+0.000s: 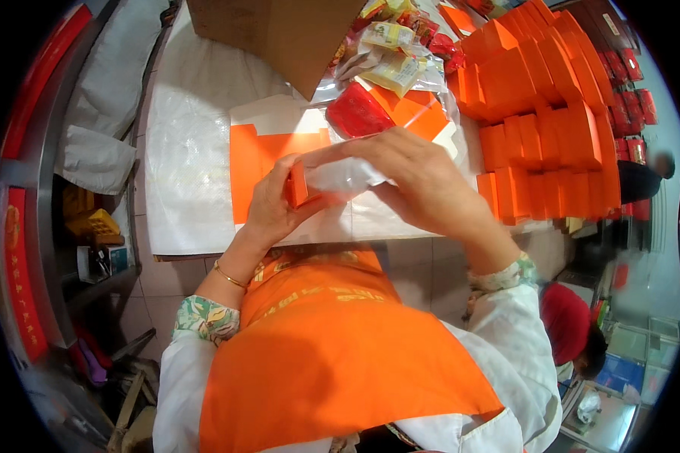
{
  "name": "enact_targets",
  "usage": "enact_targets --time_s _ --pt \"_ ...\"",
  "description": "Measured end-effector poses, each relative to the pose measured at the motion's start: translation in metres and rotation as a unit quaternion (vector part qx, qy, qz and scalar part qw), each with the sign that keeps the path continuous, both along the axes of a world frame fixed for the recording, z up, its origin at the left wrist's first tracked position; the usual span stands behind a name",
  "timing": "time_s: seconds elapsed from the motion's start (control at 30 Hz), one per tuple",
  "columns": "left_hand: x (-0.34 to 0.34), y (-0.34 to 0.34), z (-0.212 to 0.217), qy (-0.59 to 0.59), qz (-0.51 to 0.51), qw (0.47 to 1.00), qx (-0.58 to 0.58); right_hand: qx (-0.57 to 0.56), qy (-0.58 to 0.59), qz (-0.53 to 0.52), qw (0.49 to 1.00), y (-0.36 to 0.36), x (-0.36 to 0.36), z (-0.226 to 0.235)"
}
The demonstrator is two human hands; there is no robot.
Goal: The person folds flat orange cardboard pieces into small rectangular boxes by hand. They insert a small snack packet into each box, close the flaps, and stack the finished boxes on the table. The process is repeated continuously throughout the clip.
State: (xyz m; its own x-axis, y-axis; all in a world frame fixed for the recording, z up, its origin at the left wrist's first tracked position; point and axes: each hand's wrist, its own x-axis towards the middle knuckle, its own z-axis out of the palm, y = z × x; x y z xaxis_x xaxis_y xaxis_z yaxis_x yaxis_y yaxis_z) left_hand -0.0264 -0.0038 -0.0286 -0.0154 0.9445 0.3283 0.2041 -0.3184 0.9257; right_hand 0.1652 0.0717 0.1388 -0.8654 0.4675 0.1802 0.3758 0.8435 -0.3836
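The box (298,186) is up between the person's two hands, over the near part of the white-covered table (183,170). Its narrow orange end is clamped between the thumb and fingers of the left hand (267,205), while the right hand (425,180) arches over the other end — whether its fingers pinch or merely rest there cannot be told. The pale glossy part (340,177) between them may be a wrapper or the box's own side. A steady left hold, firm without denting what looks like thin card, should serve best — with the right hand pressing evenly so no corner buckles. The flat orange card (243,170) and red packet (357,111) lie just beyond, so keeping the hands lifted should avoid snagging them.
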Motion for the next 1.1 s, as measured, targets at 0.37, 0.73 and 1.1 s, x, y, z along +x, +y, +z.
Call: enact_targets --time_s 0.37,0.73,1.1 --pt "-0.006 0.008 -0.005 0.061 0.015 0.995 0.080 0.133 0.025 -0.018 0.991 -0.008 -0.012 -0.048" --pt "0.012 -0.010 0.000 -0.227 0.000 0.974 0.012 -0.145 0.455 -0.242 0.845 -0.028 0.019 -0.107" --pt "0.032 -0.007 0.031 -0.173 0.085 0.981 -0.034 -0.454 0.424 -0.165 0.766 -0.031 0.010 -0.118"
